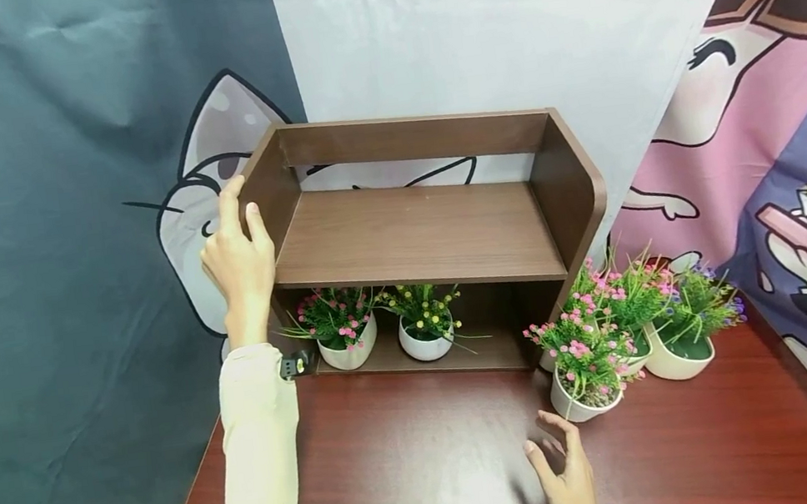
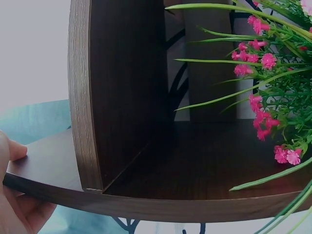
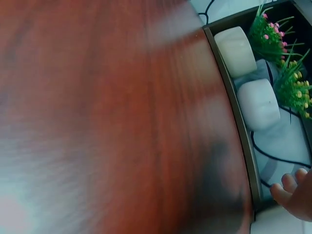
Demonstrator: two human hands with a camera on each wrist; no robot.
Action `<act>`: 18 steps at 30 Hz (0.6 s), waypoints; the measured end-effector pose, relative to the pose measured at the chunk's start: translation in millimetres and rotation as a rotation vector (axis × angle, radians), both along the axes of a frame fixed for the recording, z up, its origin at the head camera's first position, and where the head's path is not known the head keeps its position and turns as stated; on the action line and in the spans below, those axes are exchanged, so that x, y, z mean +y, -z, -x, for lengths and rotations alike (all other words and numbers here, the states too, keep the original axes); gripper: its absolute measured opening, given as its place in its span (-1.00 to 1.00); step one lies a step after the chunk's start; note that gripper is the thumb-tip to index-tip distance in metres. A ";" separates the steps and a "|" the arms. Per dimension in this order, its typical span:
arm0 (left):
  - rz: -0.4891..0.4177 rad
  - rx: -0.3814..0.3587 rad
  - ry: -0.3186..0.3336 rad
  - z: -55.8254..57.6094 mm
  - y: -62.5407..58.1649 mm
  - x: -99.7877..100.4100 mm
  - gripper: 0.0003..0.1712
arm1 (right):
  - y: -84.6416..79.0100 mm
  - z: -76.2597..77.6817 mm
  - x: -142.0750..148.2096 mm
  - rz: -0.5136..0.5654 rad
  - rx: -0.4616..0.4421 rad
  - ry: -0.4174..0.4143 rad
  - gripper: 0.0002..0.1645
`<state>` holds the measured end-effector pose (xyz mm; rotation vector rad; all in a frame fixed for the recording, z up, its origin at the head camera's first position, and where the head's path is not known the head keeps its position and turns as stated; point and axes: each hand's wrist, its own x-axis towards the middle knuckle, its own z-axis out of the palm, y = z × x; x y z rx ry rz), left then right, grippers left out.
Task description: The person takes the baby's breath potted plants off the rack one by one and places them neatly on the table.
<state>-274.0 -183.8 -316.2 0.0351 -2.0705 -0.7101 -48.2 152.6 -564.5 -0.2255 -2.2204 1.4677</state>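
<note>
A brown two-tier wooden shelf (image 1: 416,233) stands on the table against the backdrop. My left hand (image 1: 239,251) grips the upper part of its left side panel (image 2: 48,163), thumb on one face and fingers on the other in the left wrist view. My right hand (image 1: 571,479) hangs over the table, fingers loosely bent and holding nothing. Just beyond it is a white pot of pink flowers (image 1: 582,369), at the shelf's right front corner. On the lower tier sit a pot of dark pink flowers (image 1: 341,331) and a pot of yellow flowers (image 1: 425,325).
More potted flowers crowd the right side of the shelf, pink ones (image 1: 633,308) and purple ones (image 1: 685,327). The reddish-brown table (image 1: 413,452) is glossy. Printed cloth (image 1: 107,238) hangs close behind and at both sides.
</note>
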 end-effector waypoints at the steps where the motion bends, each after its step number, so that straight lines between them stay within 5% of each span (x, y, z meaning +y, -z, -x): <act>1: 0.000 -0.002 0.003 0.1 0.1 0.4 -0.60 | -3.4 3.0 -2.6 0.005 -0.003 -0.021 -0.39; 8: 0.004 0.000 -0.003 1.4 1.3 0.4 -0.60 | -18.4 33.8 -21.9 0.021 -0.012 -0.177 -0.35; 18: 0.009 0.004 -0.010 2.1 1.5 0.3 -0.60 | -11.1 88.7 -52.3 0.003 -0.100 -0.171 -0.12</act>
